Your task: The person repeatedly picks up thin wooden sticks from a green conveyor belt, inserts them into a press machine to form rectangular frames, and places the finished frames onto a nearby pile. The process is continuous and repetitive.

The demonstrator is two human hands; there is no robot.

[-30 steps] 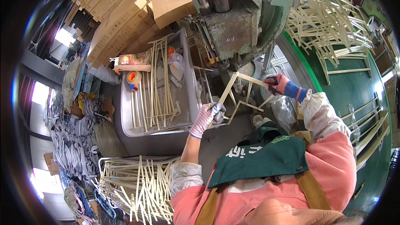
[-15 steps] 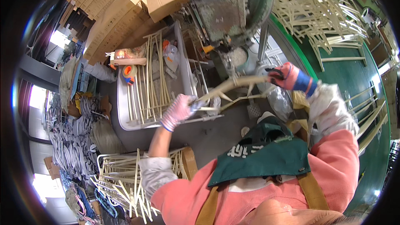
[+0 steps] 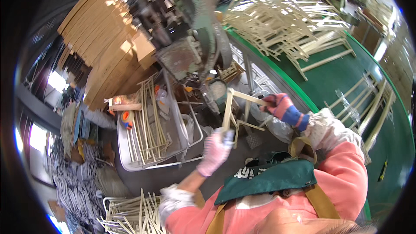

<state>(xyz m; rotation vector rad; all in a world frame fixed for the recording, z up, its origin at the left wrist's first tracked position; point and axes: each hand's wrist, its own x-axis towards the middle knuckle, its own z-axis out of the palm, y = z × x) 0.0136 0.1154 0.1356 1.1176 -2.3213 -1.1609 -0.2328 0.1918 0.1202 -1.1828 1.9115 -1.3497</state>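
Note:
A cream-coloured tubular frame (image 3: 228,109) with bent, angled legs is held up in front of my body. My left hand (image 3: 215,152), in a pink and white glove, is closed round its lower left end. At the upper right end, my right hand (image 3: 281,107), in a red and blue glove with dark fingertips, grips the bar. The frame is tilted, its corner pointing toward the green press machine (image 3: 180,56), and its lower legs hang between my hands. Whether it touches the machine I cannot tell.
Left of the machine stands a white tub (image 3: 122,149) holding cream tubes, an orange tape roll (image 3: 127,116) and a bag. More frames (image 3: 130,212) are stacked at lower left. A green table (image 3: 333,78) on the right bears a heap of frames (image 3: 277,21). Cardboard boxes (image 3: 93,26) stand behind.
The view has swung toward the right-hand table. My hands have drawn closer together, and the frame has gone from stretched nearly level to a steeper tilt with its corner up.

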